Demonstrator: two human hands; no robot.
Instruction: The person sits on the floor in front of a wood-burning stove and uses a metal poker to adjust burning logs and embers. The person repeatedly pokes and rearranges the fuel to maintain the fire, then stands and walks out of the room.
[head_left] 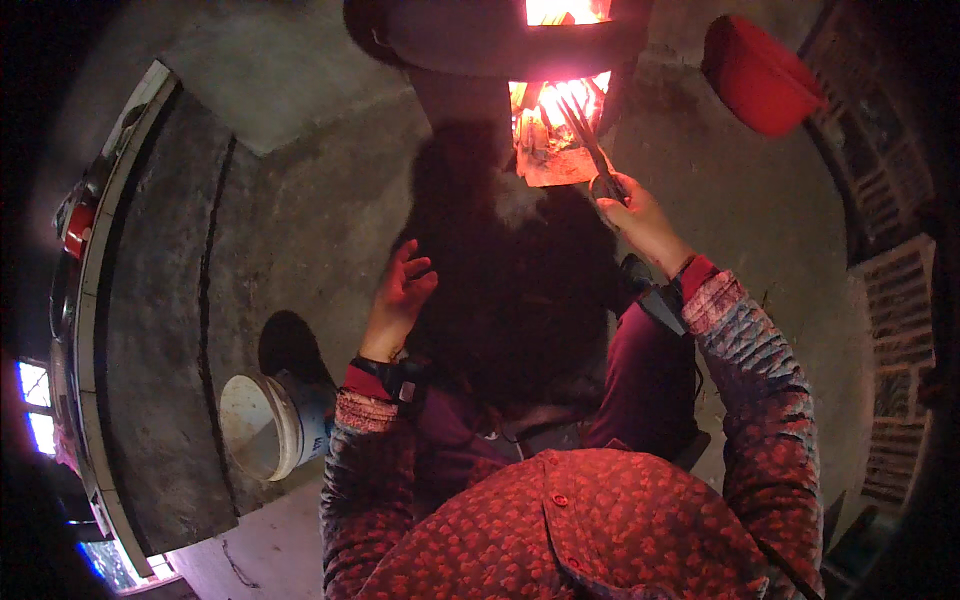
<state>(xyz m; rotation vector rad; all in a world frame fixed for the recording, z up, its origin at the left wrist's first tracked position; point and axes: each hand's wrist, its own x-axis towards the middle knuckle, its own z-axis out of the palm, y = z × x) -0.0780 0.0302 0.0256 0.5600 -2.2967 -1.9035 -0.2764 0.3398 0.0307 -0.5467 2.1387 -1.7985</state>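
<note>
Out over the stove's mouth reaches my right hand (632,215), its fingers wrapped round the handle end of dark metal fire tongs (592,143). The tongs' two slim prongs point into the glowing fire (555,105), where pieces of wood burn. Below the flames, a flat lit piece (555,167) lies at the opening; what it is made of I cannot tell. My left hand (402,290) hovers in front of my left knee, fingers loosely apart, holding nothing. The dark stove (455,45) stands ahead of me, with a second bright opening above the first.
A white bucket (290,425) stands on the floor to my left. At the far right is a red plastic basin (765,75). Pale slatted panels (900,305) line the right side. A tiled ledge (90,350) runs along the left, with a red object (78,230) on it.
</note>
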